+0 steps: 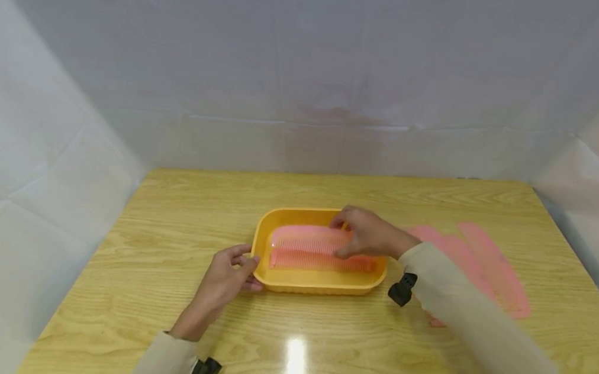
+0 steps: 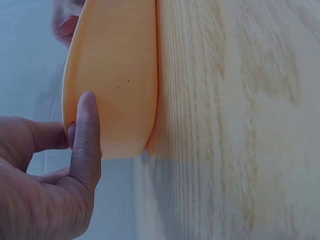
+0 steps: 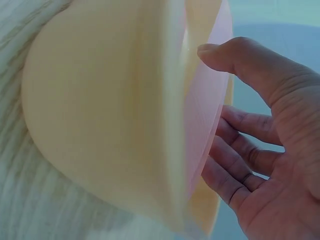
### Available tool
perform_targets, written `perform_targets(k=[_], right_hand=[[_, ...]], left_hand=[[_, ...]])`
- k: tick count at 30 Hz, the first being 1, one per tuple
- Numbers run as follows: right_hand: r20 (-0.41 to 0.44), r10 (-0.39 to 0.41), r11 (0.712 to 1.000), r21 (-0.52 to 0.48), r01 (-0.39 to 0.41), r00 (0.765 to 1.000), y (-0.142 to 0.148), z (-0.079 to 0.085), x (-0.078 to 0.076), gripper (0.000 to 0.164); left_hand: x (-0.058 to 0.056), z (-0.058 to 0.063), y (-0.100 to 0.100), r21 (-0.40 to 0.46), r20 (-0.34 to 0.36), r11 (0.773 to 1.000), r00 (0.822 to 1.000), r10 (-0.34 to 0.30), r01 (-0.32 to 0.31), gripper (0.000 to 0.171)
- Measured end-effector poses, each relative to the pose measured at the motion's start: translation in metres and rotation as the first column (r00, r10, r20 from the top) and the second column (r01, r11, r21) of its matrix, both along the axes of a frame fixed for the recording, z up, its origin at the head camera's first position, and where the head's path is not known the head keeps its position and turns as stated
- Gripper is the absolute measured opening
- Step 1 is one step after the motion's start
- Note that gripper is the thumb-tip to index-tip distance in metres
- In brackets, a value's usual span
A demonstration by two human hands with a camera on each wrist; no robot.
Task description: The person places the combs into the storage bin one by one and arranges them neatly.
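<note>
A yellow plastic basin (image 1: 297, 279) stands on the wooden table, with pink combs (image 1: 301, 233) lying overlapped inside it, their teeth toward the near side. At the basin's left end my left hand (image 1: 224, 278) grips the rim, thumb on top and fingers against the outer wall (image 2: 117, 65). My right hand (image 1: 367, 234) reaches over the right end of the basin. Its thumb and fingers span a pink comb (image 3: 207, 110) from either side, and the hand covers the comb's right part in the head view.
More flat pink combs (image 1: 493, 266) lie overlapped on the table to the right, partly behind my right sleeve (image 1: 465, 308). The wooden tabletop (image 1: 195, 213) meets white sheeting (image 1: 229, 139) at the back and sides.
</note>
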State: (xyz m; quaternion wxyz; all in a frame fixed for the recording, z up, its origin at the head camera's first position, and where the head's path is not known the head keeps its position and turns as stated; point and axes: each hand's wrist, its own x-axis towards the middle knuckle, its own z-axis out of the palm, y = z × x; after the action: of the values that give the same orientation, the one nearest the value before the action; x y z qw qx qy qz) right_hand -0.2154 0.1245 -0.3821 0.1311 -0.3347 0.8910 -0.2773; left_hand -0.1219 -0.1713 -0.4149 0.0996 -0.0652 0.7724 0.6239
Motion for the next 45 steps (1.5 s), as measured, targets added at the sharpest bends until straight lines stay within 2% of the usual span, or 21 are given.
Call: perform_targets(k=[3, 13, 23, 37, 45], right_hand=[[0.011, 0.0, 1.0, 0.02, -0.001, 1.0, -0.002, -0.004, 0.0, 0.055], [-0.074, 0.076, 0.996, 0.046, -0.073, 0.994, -0.006, -0.018, 0.001, 0.051], [-0.09, 0.07, 0.994, 0.092, -0.062, 0.993, -0.009, -0.026, 0.004, 0.052], [-0.107, 0.087, 0.988, 0.138, -0.072, 0.99, -0.012, -0.021, 0.007, 0.053], [-0.094, 0.062, 0.99, 0.13, -0.049, 0.994, -0.013, -0.017, 0.009, 0.058]], left_hand=[[0.0, 0.001, 0.0, -0.005, 0.001, 1.0, 1.0, 0.001, -0.001, 0.044], [0.002, 0.003, 0.001, -0.009, -0.003, 1.0, 1.0, -0.002, 0.002, 0.045], [0.004, 0.004, 0.001, -0.025, 0.006, 1.0, 1.0, 0.008, -0.008, 0.046], [0.001, 0.003, 0.001, -0.013, 0.003, 1.0, 1.0, 0.004, -0.004, 0.045], [0.001, 0.004, 0.0, -0.011, 0.002, 1.0, 1.0, 0.003, -0.003, 0.045]])
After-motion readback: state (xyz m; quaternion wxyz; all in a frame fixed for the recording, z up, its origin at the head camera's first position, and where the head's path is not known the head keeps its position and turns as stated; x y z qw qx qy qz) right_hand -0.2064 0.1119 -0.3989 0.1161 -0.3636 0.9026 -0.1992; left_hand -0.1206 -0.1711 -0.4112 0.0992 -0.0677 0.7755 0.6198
